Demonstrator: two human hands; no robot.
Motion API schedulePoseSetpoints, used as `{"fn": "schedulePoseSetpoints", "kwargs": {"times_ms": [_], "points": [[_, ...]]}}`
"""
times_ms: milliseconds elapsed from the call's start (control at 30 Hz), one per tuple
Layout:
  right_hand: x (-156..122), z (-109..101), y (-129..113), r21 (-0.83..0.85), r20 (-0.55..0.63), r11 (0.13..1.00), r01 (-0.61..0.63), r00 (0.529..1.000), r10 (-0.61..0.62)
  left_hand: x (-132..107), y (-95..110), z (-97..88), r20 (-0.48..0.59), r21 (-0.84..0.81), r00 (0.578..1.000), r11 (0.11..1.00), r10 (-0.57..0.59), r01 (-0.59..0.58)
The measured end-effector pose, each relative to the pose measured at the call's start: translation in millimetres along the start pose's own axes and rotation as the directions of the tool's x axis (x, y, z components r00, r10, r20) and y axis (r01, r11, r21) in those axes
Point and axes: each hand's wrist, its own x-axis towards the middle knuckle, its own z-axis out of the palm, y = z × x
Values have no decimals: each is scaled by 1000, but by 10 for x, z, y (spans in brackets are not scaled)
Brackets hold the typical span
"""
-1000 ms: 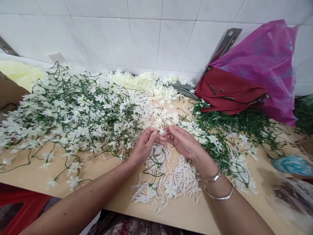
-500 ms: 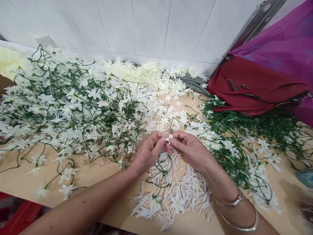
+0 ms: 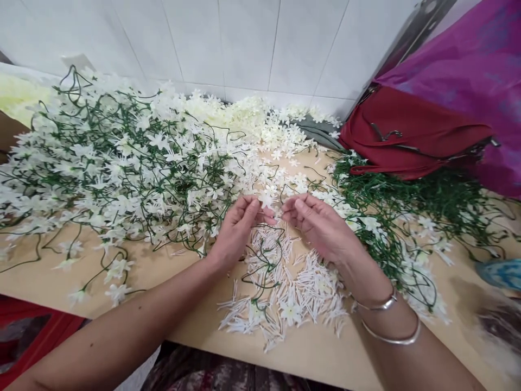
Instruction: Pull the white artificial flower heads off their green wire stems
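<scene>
My left hand point(image 3: 236, 225) is closed, thumb and forefinger pinched at the edge of a small white artificial flower point(image 3: 267, 196). Just to the right, my right hand point(image 3: 319, 220) is apart from it, thumb pressed to curled fingers; whatever is in that pinch is too small to make out. Below both hands lies a pile of thin white stamen sticks point(image 3: 313, 290). A curling green stem point(image 3: 265, 266) runs over this pile, and a white flower point(image 3: 291, 312) rests near its front.
A large heap of white flowers on green stems point(image 3: 134, 168) fills the left. Loose cream petals point(image 3: 248, 117) lie along the tiled wall point(image 3: 240, 43). At right are green stems point(image 3: 423, 198), a red bag point(image 3: 411, 133) and a purple cloth point(image 3: 459, 65). A red stool point(image 3: 52, 339) stands below the table edge.
My hands have moved apart; the right one has drawn away from the white flower, which stays by my left fingertips. The view has shifted slightly, showing more of my lap.
</scene>
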Motion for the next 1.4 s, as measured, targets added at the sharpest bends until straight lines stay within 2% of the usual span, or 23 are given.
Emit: {"fn": "schedulePoseSetpoints", "kwargs": {"times_ms": [67, 133, 200, 267, 367, 433, 467, 533, 567, 633, 700, 733, 800, 833, 900, 1000, 1100, 1133, 1200, 1300, 1367, 1400], "points": [[18, -75, -15, -121, -56, 986, 111, 991, -119, 1, 52, 8, -50, -38, 998, 999, 28, -29], [38, -144, -8, -296, -100, 932, 208, 964, -247, 1, 93, 13, -66, -58, 996, 996, 58, -62], [49, -180, 20, -473, -110, 843, 255, 933, -344, -7, 120, 10, -57, -60, 997, 996, 58, -61], [53, -167, 63, -617, -68, 736, 277, 914, -400, -33, 141, 4, -14, -21, 999, 999, 34, -34], [61, -85, 140, -782, 83, 524, 338, 889, -450, -105, 167, 16, 155, 129, 988, 992, -22, 2], [78, -38, 187, -847, 167, 389, 363, 876, -452, -160, 174, 42, 324, 289, 943, 957, -81, -17], [88, -28, 206, -867, 184, 343, 362, 872, -454, -184, 172, 58, 402, 382, 909, 922, -106, -62], [103, -40, 227, -881, 167, 323, 345, 866, -471, -214, 160, 85, 527, 542, 843, 806, -104, -239], [105, -59, 227, -874, 136, 352, 334, 865, -483, -218, 150, 93, 574, 585, 816, 733, -72, -346], [97, -99, 205, -832, 42, 464, 304, 869, -493, -205, 129, 94, 629, 602, 777, 611, 34, -514], [70, -112, 161, -766, -56, 583, 270, 876, -479, -172, 105, 76, 580, 614, 795, 546, 178, -570], [50, -101, 134, -737, -86, 623, 264, 877, -473, -152, 91, 63, 511, 636, 823, 535, 247, -556], [5, -43, 76, -687, -69, 667, 288, 888, -455, -116, 63, 33, 322, 683, 882, 561, 345, -468], [-19, -4, 51, -665, -23, 678, 313, 899, -437, -101, 49, 17, 237, 690, 906, 597, 350, -411], [-56, 68, 20, -635, 80, 688, 351, 916, -394, -76, 25, -11, 138, 654, 949, 693, 284, -303], [-54, 88, 46, -683, 134, 627, 374, 908, -396, -45, -6, -41, 60, 522, 986, 837, 157, -165], [23, -9, 149, -827, 147, 427, 366, 874, -463, -14, -35, -45, -56, 351, 994, 934, 91, -65], [53, -52, 187, -869, 165, 348, 351, 870, -466, -6, -44, -41, -82, 309, 994, 950, 75, -47], [98, -123, 244, -909, 201, 248, 336, 873, -445, 3, -61, -29, -109, 266, 993, 964, 50, -19], [104, -151, 248, -912, 197, 243, 331, 872, -448, -1, -77, -12, -113, 284, 993, 959, 37, -4], [69, -115, 204, -884, 152, 318, 344, 852, -501, -8, -81, -6, -121, 307, 992, 952, 46, -6], [46, -84, 175, -853, 114, 385, 353, 844, -523, -9, -82, -5, -128, 313, 990, 950, 51, -9]]}}
